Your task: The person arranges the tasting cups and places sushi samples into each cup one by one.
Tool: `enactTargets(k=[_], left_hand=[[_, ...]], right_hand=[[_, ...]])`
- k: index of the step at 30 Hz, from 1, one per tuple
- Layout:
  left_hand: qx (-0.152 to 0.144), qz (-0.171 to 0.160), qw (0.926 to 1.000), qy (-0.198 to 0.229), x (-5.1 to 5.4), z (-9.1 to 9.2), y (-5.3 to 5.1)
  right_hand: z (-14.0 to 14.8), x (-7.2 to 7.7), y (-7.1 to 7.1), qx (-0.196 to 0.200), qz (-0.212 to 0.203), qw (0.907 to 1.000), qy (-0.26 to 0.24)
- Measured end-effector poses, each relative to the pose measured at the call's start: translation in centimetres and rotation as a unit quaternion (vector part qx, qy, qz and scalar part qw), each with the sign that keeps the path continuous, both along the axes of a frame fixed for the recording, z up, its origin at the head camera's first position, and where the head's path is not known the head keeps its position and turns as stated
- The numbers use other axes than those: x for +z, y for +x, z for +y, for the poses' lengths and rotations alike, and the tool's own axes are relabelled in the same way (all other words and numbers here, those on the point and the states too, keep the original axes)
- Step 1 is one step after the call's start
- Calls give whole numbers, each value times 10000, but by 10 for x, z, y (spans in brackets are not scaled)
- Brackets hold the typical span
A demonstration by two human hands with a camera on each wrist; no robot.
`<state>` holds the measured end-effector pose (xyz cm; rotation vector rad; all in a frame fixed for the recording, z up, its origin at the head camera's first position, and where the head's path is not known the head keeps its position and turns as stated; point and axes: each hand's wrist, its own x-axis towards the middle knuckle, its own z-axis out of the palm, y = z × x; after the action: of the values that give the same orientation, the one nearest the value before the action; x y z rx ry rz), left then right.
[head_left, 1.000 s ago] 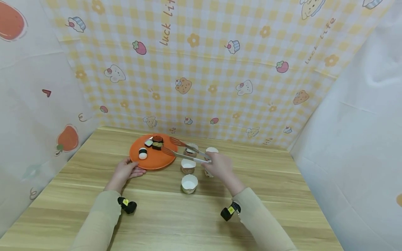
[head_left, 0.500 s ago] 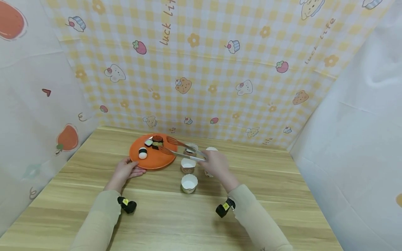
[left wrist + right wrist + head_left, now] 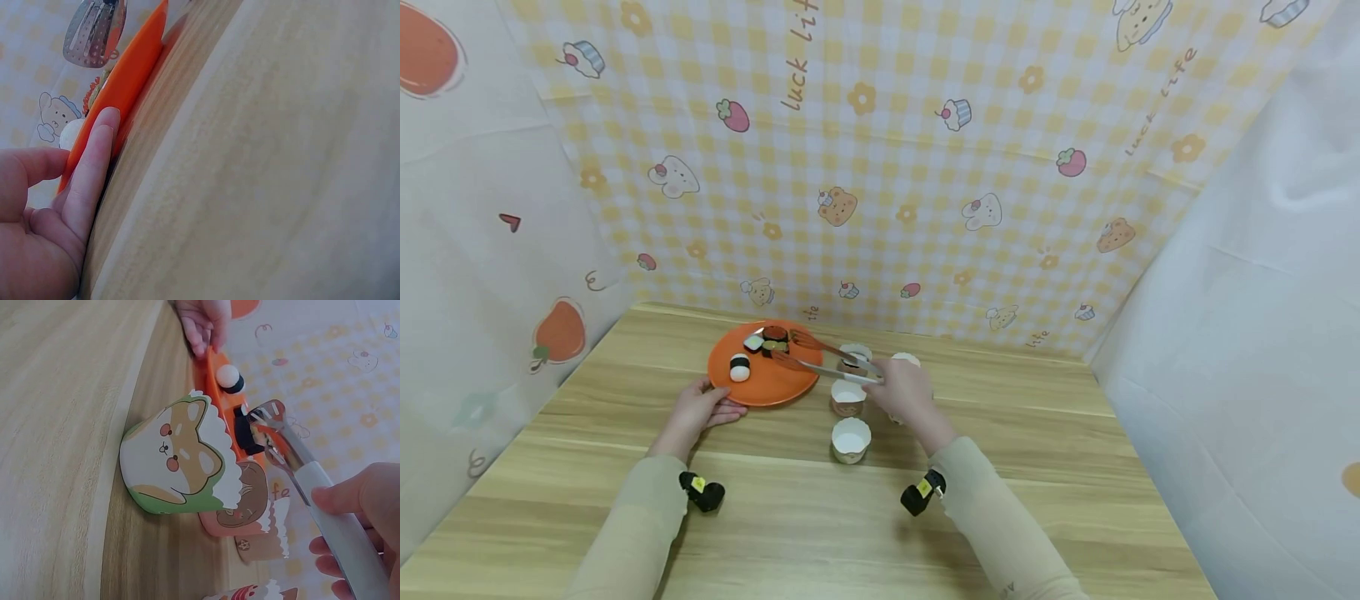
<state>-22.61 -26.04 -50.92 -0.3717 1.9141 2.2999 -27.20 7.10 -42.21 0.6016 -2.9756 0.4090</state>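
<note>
Left hand (image 3: 697, 408) pinches orange plate (image 3: 778, 389) at near left rim | right hand (image 3: 908, 392) grips tongs (image 3: 309, 477), tips at sushi pieces (image 3: 774, 347) | paper cups (image 3: 851, 443) stand right of plate

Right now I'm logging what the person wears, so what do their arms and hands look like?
The long beige fabric left sleeve and matching right sleeve reach the wrists; the right bears a small dark marking, unreadable. Each wrist carries a small black device with a yellow patch. The left hand and right hand wear no gloves.
</note>
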Motion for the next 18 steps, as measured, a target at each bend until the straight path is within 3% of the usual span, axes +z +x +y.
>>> enactTargets(k=[18], left_hand=[[38,48,10000,-22,2,0,0]], right_hand=[[-6,-6,-6,-18,138,9999,87]])
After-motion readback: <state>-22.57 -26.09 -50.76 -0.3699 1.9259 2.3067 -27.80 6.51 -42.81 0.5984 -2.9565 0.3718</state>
